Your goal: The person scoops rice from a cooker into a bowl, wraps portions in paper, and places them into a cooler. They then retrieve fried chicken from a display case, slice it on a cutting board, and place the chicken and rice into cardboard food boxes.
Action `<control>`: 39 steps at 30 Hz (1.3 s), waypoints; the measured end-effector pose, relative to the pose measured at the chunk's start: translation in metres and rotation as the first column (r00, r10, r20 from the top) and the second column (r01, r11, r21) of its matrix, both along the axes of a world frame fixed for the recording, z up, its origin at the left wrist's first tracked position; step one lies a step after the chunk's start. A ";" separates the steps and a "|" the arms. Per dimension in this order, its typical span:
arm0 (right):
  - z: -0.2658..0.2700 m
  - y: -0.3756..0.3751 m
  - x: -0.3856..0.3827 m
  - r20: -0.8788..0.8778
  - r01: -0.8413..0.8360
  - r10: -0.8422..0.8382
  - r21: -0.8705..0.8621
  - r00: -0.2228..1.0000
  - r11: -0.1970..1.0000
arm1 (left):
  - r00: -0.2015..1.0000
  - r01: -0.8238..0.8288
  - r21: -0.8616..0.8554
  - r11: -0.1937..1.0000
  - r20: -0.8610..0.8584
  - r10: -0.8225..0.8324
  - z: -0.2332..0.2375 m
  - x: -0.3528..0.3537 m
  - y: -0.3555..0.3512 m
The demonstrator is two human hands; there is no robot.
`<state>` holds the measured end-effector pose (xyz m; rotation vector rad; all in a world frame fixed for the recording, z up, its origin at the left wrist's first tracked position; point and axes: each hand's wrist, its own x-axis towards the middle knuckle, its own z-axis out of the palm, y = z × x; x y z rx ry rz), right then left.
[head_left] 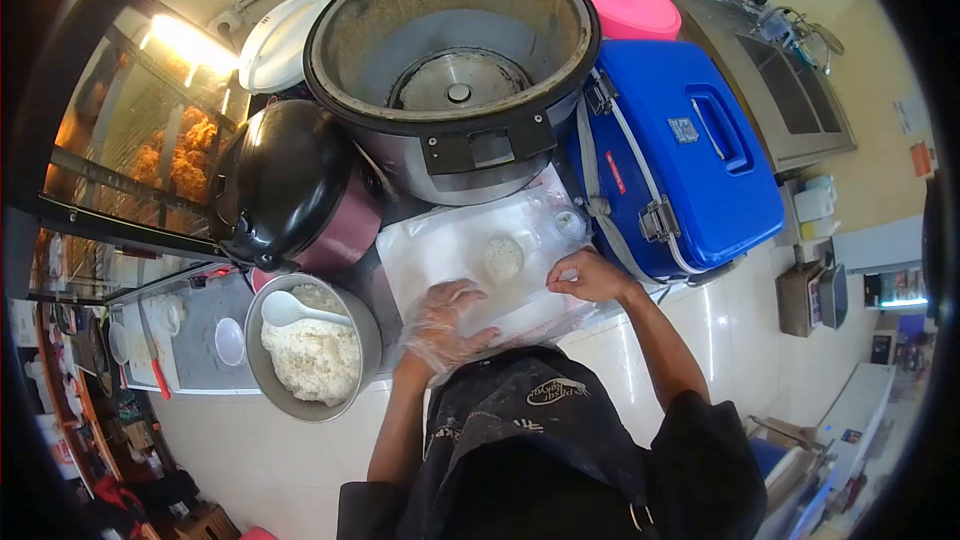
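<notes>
My left hand (447, 325), in a clear plastic glove, is held low over the near left part of a white paper sheet (430, 240). Its fingers are spread and nothing is in them. On the sheet sits a round mound of white rice (503, 258), just beyond both hands and touched by neither. My bare right hand (588, 275) is to the right of the rice, fingers curled in and pinched; whatever they may hold is too small to see. A small clear tub (570, 224) stands beyond that hand.
A metal pot (368, 325) of rice with a white scoop (300, 310) stands left. Behind are a purple-black rice cooker (300, 180), a large open cooker (450, 155) and a blue cooler box (690, 160). A red-handled knife (158, 370) lies far left, below a lit food cabinet (140, 130).
</notes>
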<state>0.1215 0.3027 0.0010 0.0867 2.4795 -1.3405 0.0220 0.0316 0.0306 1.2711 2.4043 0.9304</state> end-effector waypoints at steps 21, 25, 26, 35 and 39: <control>-0.022 0.008 -0.003 0.020 -0.047 0.046 0.050 0.999 0.998 | 0.988 0.102 -0.204 0.974 0.136 -0.075 -0.022 0.003 0.032; -0.028 0.010 -0.005 0.009 0.005 -0.004 -0.068 1.000 0.998 | 0.991 0.134 -0.264 0.955 0.047 -0.126 -0.023 0.007 0.041; -0.030 0.010 -0.005 0.007 0.005 -0.005 -0.067 1.000 0.998 | 0.988 0.154 -0.282 0.947 0.032 -0.152 -0.032 0.006 0.040; -0.035 0.003 -0.003 0.039 0.072 -0.069 -0.074 0.997 0.995 | 0.999 -0.031 -0.183 0.983 -0.040 0.024 -0.038 0.009 0.011; -0.039 0.000 -0.005 0.030 0.147 -0.145 -0.053 0.989 0.988 | 1.000 0.005 -0.150 0.989 0.008 -0.004 -0.042 0.000 0.005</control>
